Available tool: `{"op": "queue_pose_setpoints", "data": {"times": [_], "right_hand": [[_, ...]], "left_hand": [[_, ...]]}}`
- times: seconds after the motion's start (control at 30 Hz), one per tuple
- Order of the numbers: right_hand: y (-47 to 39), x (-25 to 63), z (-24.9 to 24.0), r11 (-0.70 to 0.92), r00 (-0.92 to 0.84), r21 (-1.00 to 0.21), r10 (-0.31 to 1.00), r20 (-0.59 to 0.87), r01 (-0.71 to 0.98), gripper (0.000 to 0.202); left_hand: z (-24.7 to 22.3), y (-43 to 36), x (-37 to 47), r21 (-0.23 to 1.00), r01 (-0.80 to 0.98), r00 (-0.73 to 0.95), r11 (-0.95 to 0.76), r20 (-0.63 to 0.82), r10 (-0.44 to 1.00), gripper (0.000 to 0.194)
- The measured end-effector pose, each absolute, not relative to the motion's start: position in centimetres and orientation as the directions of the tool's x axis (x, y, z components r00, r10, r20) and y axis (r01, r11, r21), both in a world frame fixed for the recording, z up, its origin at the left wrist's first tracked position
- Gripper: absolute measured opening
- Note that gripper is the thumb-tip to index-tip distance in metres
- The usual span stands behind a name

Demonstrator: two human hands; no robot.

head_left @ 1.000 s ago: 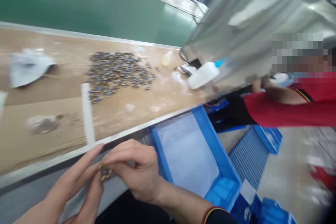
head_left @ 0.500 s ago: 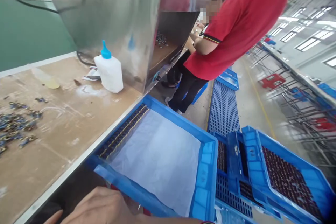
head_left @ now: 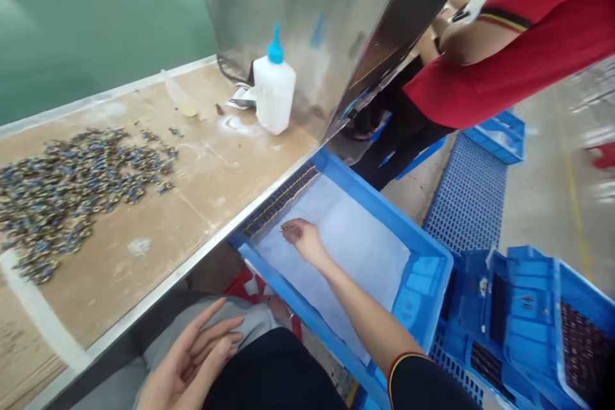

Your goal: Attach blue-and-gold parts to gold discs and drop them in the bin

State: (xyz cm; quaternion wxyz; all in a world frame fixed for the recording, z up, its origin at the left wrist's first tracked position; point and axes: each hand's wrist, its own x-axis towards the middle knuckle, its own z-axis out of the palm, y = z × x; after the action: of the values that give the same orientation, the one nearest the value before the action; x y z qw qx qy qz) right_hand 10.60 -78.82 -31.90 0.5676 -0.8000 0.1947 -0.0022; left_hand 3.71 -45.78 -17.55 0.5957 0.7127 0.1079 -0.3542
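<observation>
My right hand [head_left: 303,242] reaches over a blue tray [head_left: 384,210] with its fingertips pinched together. A tiny dark tip pokes out from them, too small to name. Under the hand lies a white sheet [head_left: 355,218] covering most of the tray's floor. Rows of small dark parts [head_left: 281,202] with yellowish edges line the tray's side by the table, just beyond my fingertips. My left hand [head_left: 192,359] hovers above my lap, palm turned inward, fingers stretched and holding nothing.
Small blue and brass-coloured parts [head_left: 81,179] lie heaped on the wooden table [head_left: 192,218]. A white bottle with blue nozzle [head_left: 275,93] stands against a metal box [head_left: 298,0]. Beyond it works a person in a red shirt [head_left: 480,90]. Stacked blue crates [head_left: 531,307] stand at right.
My right arm now stretches across the tray, its hand by the rows; earlier a hand was low at the tray's near edge. My open left hand now shows. The view has swung left and down.
</observation>
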Motion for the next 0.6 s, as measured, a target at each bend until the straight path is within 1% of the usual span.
{"op": "queue_pose_setpoints", "data": {"times": [0.07, 0.13, 0.17, 0.23, 0.3, 0.47, 0.6], "right_hand": [[-76.9, 11.0, -33.7, -0.296, 0.94, -0.902, -0.231, -0.252, -0.315, 0.013], [-74.6, 11.5, -34.8, -0.32, 0.944, -0.891, -0.186, -0.274, -0.322, 0.009], [-73.6, 11.7, -35.2, -0.336, 0.943, -0.883, -0.175, -0.284, -0.328, 0.012], [-72.1, 12.3, -35.8, -0.369, 0.938, -0.863, -0.164, -0.305, -0.345, 0.021], [-71.2, 12.7, -36.2, -0.399, 0.934, -0.844, -0.156, -0.322, -0.358, 0.026], [-70.9, 12.6, -36.5, -0.439, 0.932, -0.823, -0.132, -0.339, -0.361, 0.028], [-70.8, 12.4, -36.2, -0.451, 0.934, -0.82, -0.123, -0.334, -0.353, 0.027]], "left_hand": [[-17.8, -44.5, 3.6, 0.752, 0.598, 0.697, -0.278, -0.659, -0.284, 0.09], [-17.9, -43.4, 3.4, 0.744, 0.606, 0.693, -0.28, -0.667, -0.273, 0.09], [-17.9, -43.0, 3.4, 0.744, 0.608, 0.695, -0.277, -0.668, -0.267, 0.09], [-17.9, -42.6, 3.2, 0.737, 0.616, 0.691, -0.278, -0.675, -0.259, 0.09], [-17.9, -42.3, 3.0, 0.731, 0.62, 0.684, -0.286, -0.682, -0.259, 0.09], [-18.4, -42.2, 2.8, 0.74, 0.608, 0.689, -0.287, -0.671, -0.274, 0.087], [-18.3, -42.6, 2.8, 0.738, 0.617, 0.692, -0.275, -0.674, -0.258, 0.089]]}}
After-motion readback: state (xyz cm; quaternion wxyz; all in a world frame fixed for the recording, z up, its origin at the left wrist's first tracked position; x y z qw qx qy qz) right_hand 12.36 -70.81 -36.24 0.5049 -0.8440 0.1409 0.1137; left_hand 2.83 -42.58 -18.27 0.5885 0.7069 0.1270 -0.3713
